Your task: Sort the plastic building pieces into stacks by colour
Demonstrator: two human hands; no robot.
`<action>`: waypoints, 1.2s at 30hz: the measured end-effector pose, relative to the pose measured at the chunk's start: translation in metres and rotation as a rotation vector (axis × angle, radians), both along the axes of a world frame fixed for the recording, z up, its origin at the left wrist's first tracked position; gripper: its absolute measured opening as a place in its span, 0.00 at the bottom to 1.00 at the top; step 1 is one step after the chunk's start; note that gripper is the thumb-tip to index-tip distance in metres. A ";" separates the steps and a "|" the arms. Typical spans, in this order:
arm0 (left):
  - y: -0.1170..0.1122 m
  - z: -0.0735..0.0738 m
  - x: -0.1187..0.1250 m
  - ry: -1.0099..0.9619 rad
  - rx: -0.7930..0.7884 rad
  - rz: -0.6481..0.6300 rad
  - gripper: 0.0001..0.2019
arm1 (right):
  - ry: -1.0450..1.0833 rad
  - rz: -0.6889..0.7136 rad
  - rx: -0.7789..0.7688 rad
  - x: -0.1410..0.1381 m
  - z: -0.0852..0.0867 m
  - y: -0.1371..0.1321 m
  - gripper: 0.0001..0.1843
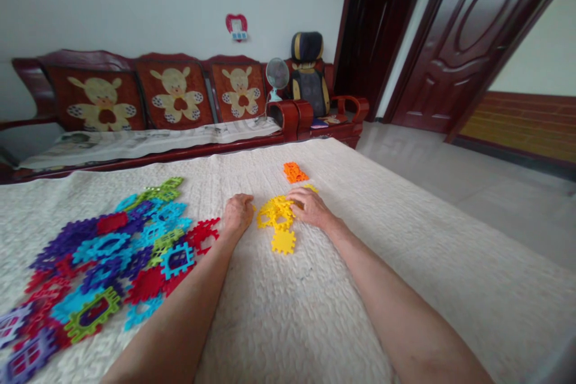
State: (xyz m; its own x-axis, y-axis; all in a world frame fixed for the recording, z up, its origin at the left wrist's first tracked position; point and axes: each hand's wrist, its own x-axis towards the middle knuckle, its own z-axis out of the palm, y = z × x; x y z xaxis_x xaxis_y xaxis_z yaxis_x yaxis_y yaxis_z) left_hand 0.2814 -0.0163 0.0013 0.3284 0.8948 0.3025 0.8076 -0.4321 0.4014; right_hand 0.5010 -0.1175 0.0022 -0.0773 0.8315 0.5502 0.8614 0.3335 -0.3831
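Observation:
Several yellow interlocking plastic pieces (275, 211) lie heaped between my hands, with toothed edges and some with cut-out middles. A solid yellow square piece (283, 242) lies flat at the near side of the heap. My left hand (239, 212) is just left of it, fingers curled closed, with a sliver of yellow showing at the fingertips. My right hand (311, 207) bends its fingers and thumb onto the right edge of the yellow pieces, gripping there. Another bit of yellow (311, 188) shows behind my right hand. Farther back sits a small stack of orange pieces (294, 172).
A wide pile of purple, blue, red and green pieces (108, 244) spreads over the left of the quilted cover (292, 318). Beyond the cover's far edge stand a wooden sofa (189, 145) with bear-patterned cushions, a small fan (277, 75) and an armchair (355, 107).

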 end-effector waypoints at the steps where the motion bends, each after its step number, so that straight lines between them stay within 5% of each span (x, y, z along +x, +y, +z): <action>1: 0.000 0.000 0.000 0.002 -0.005 0.004 0.19 | 0.009 0.005 0.007 -0.001 -0.001 0.000 0.15; 10: -0.001 0.003 0.000 -0.011 -0.011 -0.016 0.19 | 0.446 -0.266 0.057 0.007 -0.008 0.006 0.18; 20: -0.001 0.004 0.000 0.010 -0.031 -0.016 0.19 | 0.408 -0.613 0.272 0.063 -0.002 -0.008 0.17; 26: -0.001 0.003 0.000 0.000 -0.027 -0.020 0.19 | 0.199 -0.726 -0.007 0.087 -0.009 -0.023 0.17; 32: -0.002 0.002 0.000 -0.008 -0.022 -0.018 0.19 | 0.099 -0.785 -0.137 0.071 -0.003 -0.020 0.18; 36: -0.001 0.003 0.000 -0.011 -0.028 -0.016 0.19 | 0.026 -0.889 -0.280 0.055 0.005 -0.021 0.27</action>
